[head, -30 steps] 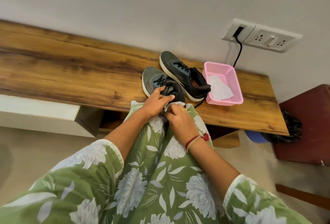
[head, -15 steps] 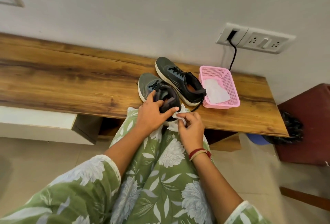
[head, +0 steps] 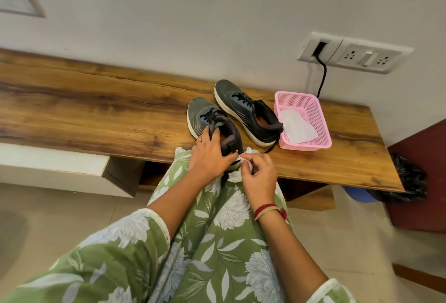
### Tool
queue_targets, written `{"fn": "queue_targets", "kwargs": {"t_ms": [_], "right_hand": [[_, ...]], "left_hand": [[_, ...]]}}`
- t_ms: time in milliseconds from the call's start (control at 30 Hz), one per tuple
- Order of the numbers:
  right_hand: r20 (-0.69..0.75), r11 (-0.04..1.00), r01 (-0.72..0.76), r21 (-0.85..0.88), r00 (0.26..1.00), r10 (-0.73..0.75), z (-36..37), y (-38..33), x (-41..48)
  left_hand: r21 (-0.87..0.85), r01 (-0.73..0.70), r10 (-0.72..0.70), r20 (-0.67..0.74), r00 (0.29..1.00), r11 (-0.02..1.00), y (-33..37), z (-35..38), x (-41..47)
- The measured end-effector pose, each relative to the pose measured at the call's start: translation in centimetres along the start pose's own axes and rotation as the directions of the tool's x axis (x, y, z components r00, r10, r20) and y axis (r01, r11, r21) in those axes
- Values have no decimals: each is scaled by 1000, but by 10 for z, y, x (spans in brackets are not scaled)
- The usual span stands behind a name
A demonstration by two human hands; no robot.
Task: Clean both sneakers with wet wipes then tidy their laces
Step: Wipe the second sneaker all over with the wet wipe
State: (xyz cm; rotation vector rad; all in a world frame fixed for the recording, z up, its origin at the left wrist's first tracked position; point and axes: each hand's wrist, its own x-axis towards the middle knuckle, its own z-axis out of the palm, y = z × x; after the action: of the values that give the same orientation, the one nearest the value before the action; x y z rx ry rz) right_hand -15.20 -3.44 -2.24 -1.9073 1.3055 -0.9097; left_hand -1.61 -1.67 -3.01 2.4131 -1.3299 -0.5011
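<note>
Two dark grey sneakers with black laces sit on the wooden bench (head: pixel 96 109). The near sneaker (head: pixel 205 117) lies with its heel at the bench's front edge. My left hand (head: pixel 211 155) grips that heel, thumb over the collar. My right hand (head: pixel 259 174) pinches a white wet wipe (head: pixel 237 172) against the back of the heel. The far sneaker (head: pixel 246 109) rests untouched beside it, toe toward the wall. Part of the near sneaker's heel is hidden by my hands.
A pink mesh basket (head: pixel 311 107) holding a white wipe stands right of the shoes. A wall socket (head: pixel 354 53) with a black cord hangs above it. A black-bagged bin (head: pixel 400 179) and a dark red cabinet (head: pixel 424 172) stand at the right.
My right hand has drawn back from the top of the heel to its rear, holding the wipe. My left hand has closed further round the heel.
</note>
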Motion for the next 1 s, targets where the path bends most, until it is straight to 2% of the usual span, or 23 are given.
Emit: {"fn": "queue_targets", "kwargs": {"t_ms": [233, 433, 633, 900, 1000], "right_hand": [[-58, 1000, -7, 20, 998, 8, 2, 1, 3], [-185, 997, -22, 77, 982, 36, 3, 0, 9], [-139, 997, -17, 79, 990, 28, 9, 0, 9], [-132, 998, -22, 60, 991, 30, 12, -2, 9], [-122, 998, -29, 47, 992, 35, 13, -3, 9]], "left_hand": [[-4, -53, 53, 12, 999, 999, -1, -2, 10], [-64, -110, 112, 24, 993, 992, -11, -13, 32], [-47, -118, 118, 6, 993, 992, -35, -33, 54], [52, -222, 214, 125, 969, 974, -88, -48, 62], [37, -215, 210, 112, 971, 976, -95, -43, 62]]}}
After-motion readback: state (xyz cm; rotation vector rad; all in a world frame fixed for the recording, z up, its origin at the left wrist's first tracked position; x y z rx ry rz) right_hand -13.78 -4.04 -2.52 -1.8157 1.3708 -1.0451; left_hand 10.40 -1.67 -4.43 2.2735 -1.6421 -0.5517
